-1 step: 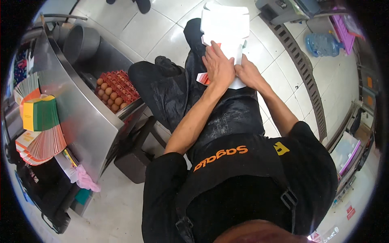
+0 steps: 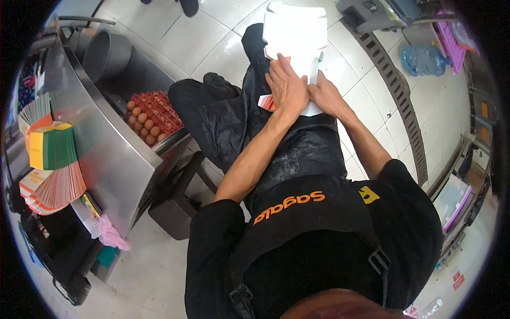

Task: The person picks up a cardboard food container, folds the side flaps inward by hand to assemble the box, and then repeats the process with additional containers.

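Note:
A partly folded cardboard box blank (image 2: 295, 33), white inside with orange-red on its outer side, lies across my thighs, its wide panel reaching out past my knees. My left hand (image 2: 287, 89) rests on its near left part with the fingers stretched out and the palm down. At the near right edge, my right hand (image 2: 326, 96) has its bent fingers and thumb on a raised white side flap. Beside my left wrist an orange-striped flap (image 2: 266, 102) sticks out. The underside of the blank is hidden by my hands and legs.
At left stands a steel counter (image 2: 114, 154) with fanned stacks of folded cartons (image 2: 53, 186). Beyond my left knee are brown eggs in a red tray (image 2: 151, 117) and a grey pot (image 2: 108, 55). A floor drain grate (image 2: 396, 90) and blue water bottle (image 2: 423, 59) are at right.

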`<action>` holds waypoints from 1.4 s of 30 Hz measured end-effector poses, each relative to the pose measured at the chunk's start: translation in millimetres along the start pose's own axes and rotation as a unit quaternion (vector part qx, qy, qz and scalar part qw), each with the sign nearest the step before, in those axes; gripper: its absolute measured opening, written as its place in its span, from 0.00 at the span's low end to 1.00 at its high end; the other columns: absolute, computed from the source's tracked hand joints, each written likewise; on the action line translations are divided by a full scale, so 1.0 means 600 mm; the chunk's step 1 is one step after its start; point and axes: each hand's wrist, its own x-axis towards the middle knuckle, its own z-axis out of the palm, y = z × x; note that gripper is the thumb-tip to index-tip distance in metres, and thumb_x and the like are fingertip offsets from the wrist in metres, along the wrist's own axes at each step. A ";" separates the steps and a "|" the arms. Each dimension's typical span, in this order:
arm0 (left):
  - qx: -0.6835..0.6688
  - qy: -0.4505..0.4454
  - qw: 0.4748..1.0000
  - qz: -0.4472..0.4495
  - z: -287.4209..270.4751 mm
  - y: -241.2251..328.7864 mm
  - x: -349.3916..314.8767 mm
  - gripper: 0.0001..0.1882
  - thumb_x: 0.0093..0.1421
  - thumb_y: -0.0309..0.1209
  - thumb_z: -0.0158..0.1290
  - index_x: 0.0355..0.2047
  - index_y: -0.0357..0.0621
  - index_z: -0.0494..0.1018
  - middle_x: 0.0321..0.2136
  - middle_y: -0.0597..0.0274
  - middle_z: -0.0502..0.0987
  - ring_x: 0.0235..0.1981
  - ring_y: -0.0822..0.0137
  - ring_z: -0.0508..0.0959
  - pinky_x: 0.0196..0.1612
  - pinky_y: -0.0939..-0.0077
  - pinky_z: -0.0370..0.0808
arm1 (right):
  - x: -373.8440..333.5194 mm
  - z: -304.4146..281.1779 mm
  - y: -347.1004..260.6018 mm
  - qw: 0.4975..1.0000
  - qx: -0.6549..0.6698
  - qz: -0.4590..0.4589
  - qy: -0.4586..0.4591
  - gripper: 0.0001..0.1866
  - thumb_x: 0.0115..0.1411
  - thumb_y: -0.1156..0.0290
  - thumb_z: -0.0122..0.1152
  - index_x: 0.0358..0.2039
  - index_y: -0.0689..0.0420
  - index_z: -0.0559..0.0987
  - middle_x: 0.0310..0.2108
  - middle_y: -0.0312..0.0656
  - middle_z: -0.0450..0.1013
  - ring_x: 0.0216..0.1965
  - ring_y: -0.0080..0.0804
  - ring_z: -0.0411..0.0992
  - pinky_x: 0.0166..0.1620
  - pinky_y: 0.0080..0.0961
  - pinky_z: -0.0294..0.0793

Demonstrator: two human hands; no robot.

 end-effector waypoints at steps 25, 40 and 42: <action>-0.575 -0.263 0.720 -0.286 -0.057 -0.154 -0.081 0.20 0.59 0.29 0.48 0.49 0.29 0.59 0.37 0.51 0.71 0.32 0.63 0.77 0.33 0.74 0.79 | 0.007 -0.051 0.028 0.894 0.372 0.130 -0.213 0.30 0.54 0.61 0.57 0.54 0.62 0.61 0.44 0.41 0.67 0.44 0.30 0.66 0.45 0.33 0.68; -0.646 -0.262 0.654 -0.292 -0.046 -0.124 -0.068 0.20 0.61 0.28 0.44 0.52 0.33 0.57 0.44 0.50 0.69 0.40 0.59 0.76 0.43 0.70 0.76 | 0.010 -0.014 0.093 0.782 0.538 0.217 -0.226 0.19 0.56 0.70 0.56 0.47 0.61 0.68 0.43 0.40 0.68 0.38 0.27 0.69 0.41 0.25 0.72; -0.648 -0.287 0.631 -0.315 -0.056 -0.126 -0.067 0.22 0.61 0.31 0.46 0.52 0.34 0.58 0.46 0.51 0.68 0.41 0.58 0.75 0.42 0.69 0.76 | 0.003 -0.017 0.080 0.820 0.498 0.205 -0.197 0.18 0.55 0.70 0.57 0.46 0.62 0.69 0.40 0.39 0.70 0.34 0.26 0.70 0.36 0.21 0.75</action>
